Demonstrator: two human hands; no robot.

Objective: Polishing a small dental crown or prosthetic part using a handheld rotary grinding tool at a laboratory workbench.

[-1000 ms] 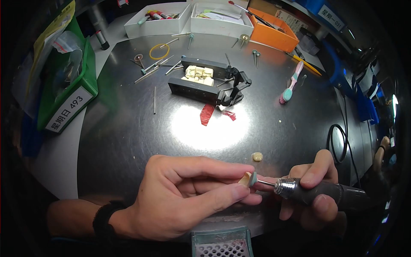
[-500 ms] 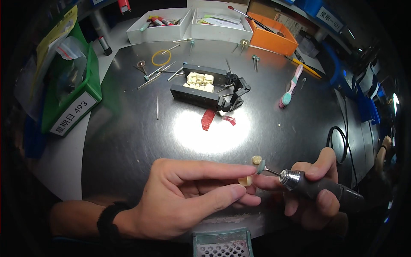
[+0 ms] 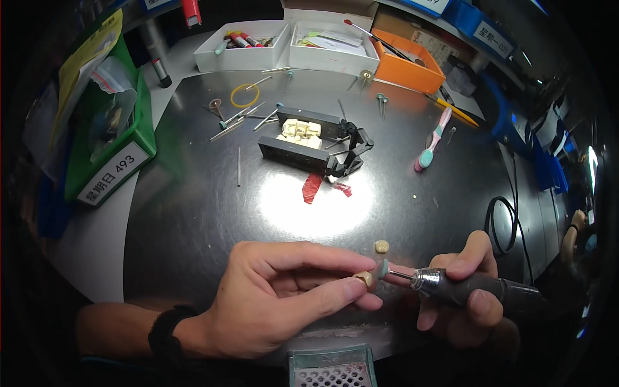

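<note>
My left hand (image 3: 271, 303) pinches a small cream dental crown (image 3: 364, 278) between thumb and fingers. My right hand (image 3: 474, 264) is wrapped around a dark rotary handpiece (image 3: 461, 287). A green-grey grinding wheel (image 3: 382, 269) on the handpiece's metal shank sits right beside the crown; whether they touch I cannot tell. Just beyond the wheel, a second tooth-coloured crown (image 3: 382, 246) lies on the dark tabletop. Farther off rests a black hinged articulator (image 3: 293, 153), with cream dental models (image 3: 302, 131) between its plates.
A perforated tray (image 3: 332, 376) is at the near edge. Red film pieces (image 3: 311, 189) lie by the articulator; loose burs (image 3: 237, 121) and a yellow rubber band (image 3: 245, 96) are farther left. A pink toothbrush (image 3: 434, 139) lies right, a green bin (image 3: 122, 151) stands left, and boxes (image 3: 242, 55) line the back.
The crown in my left fingers has been turned, now showing its outer side rather than its hollow. My right hand and the wheel have shifted slightly left and down. The view has moved a little.
</note>
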